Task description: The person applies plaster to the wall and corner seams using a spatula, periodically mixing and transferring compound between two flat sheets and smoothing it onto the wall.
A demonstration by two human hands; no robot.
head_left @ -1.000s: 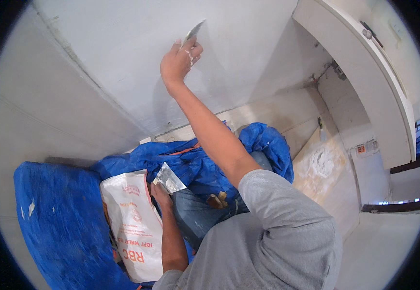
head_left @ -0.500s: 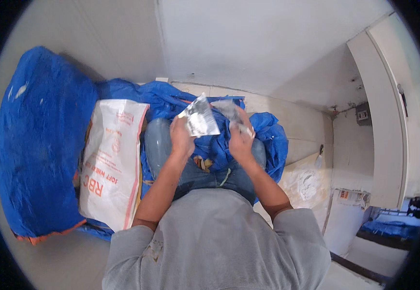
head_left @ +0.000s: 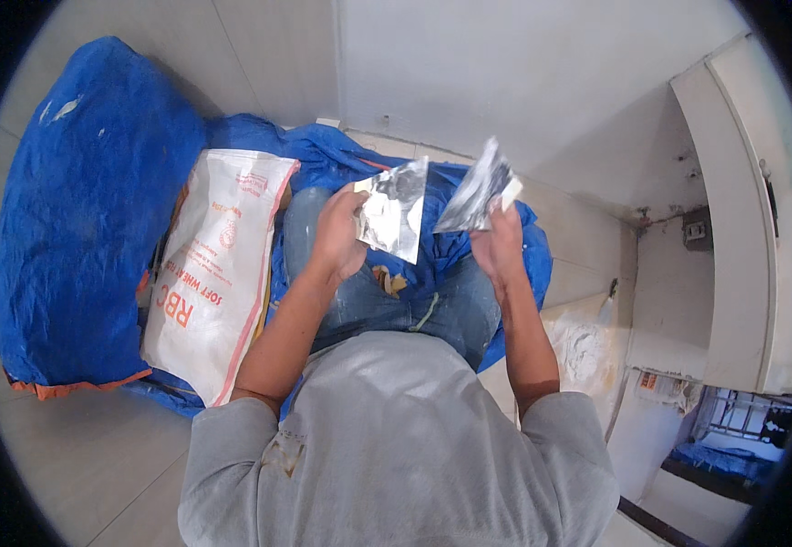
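My left hand [head_left: 338,232] is closed on the pale edge of a wide metal scraper [head_left: 398,210], whose thin, shiny blade points right over my lap. To its right, my right hand [head_left: 502,244] grips a second wide scraper [head_left: 474,193]. That blade is tilted up and away, and a pale handle strip shows by the fingers. Motion slightly blurs it. The two blades are apart, with a narrow gap between them. Some fingers of each hand are hidden behind the scrapers.
A blue tarp [head_left: 95,228] covers a bulky heap at left, beside a white woven sack [head_left: 218,264]. More tarp lies under my knees. At right, a board [head_left: 555,333] carries white putty-like paste [head_left: 587,351], with a putty knife [head_left: 609,301] at its edge. Walls stand close ahead.
The right scraper has swung up and right and now stands tilted, apart from the left one. The left scraper has turned and shifted slightly right. The view has shifted too.
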